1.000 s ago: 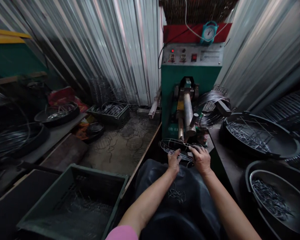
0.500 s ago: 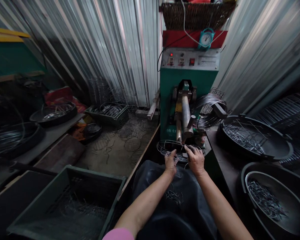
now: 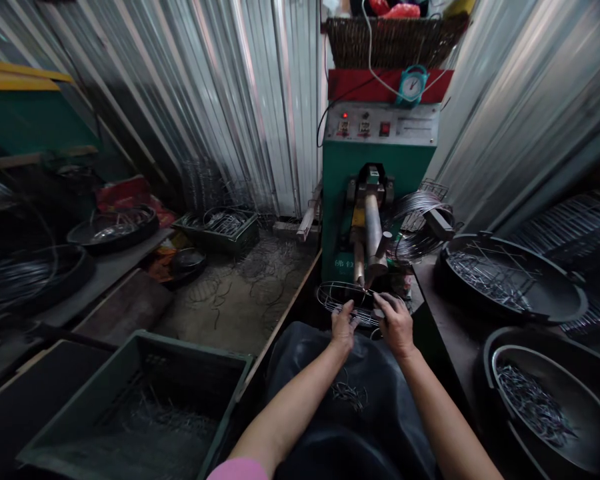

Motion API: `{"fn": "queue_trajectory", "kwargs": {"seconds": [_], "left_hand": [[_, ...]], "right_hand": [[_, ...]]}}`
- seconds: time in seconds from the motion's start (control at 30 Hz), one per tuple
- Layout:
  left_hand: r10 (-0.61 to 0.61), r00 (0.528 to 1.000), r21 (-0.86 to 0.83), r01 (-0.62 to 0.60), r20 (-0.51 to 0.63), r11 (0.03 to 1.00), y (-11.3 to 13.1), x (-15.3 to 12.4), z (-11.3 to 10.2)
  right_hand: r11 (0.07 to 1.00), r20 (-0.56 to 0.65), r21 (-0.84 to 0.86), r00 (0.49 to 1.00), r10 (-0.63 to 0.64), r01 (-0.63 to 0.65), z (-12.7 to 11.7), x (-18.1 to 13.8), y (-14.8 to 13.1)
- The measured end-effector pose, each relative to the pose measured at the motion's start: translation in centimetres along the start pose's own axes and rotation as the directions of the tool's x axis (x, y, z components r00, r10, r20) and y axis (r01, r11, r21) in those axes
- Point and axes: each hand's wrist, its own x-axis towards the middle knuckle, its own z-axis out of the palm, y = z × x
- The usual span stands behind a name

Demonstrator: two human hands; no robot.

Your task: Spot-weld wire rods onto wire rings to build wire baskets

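A round, shallow wire basket [image 3: 330, 291] is tilted under the electrode tips [image 3: 360, 280] of a green spot welding machine [image 3: 340, 200]. My left hand [image 3: 343, 327] grips its near side, thumb on top of the wires. Beside it, my right hand [image 3: 395, 323] is closed in a pinch at the basket's right part. A thin dark piece, apparently a short wire, runs from its fingertips to the electrodes; the fingers hide most of it. Loose short wires [image 3: 350, 395] lie on the dark apron [image 3: 380, 427] over my lap.
Two black pans [image 3: 575, 293] [image 3: 490, 373] of metal pieces stand on the right. A green crate [image 3: 135, 347] with wire bits sits at lower left. Wire rings [image 3: 267, 287] lie on the floor. Behind the electrodes hangs a cable bundle [image 3: 420, 223]; a wicker basket [image 3: 390, 43] tops the machine.
My right hand has shifted slightly right and down, its fingers curled more. The wire basket and left hand remain nearly in place; the whole view has tilted up a little.
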Motion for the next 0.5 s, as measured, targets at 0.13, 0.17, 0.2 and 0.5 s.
{"fn": "queue_trajectory", "kwargs": {"seconds": [0.13, 0.17, 0.2, 0.5], "left_hand": [[-0.047, 0.999, -0.026, 0.047, 0.004, 0.999, -0.1, -0.1, -0.3], [-0.063, 0.998, -0.028, 0.063, -0.001, 0.998, -0.1, -0.1, -0.4], [-0.08, 0.997, -0.031, 0.08, -0.005, 0.996, -0.2, -0.1, -0.4], [-0.266, 0.964, 0.349, 0.244, 0.016, 0.905, 1.8, -0.3, -0.9]], "right_hand": [[0.99, -0.021, 0.098, 0.994, 0.107, -0.104, -0.4, 0.6, 1.0], [0.99, 0.023, 0.11, 0.996, 0.091, -0.093, -0.5, 0.8, 1.3], [0.991, 0.072, 0.112, 0.995, 0.066, -0.074, -0.6, 1.1, 1.5], [0.981, 0.299, -0.141, 0.95, -0.088, 0.136, -1.1, 3.1, 1.7]]}}
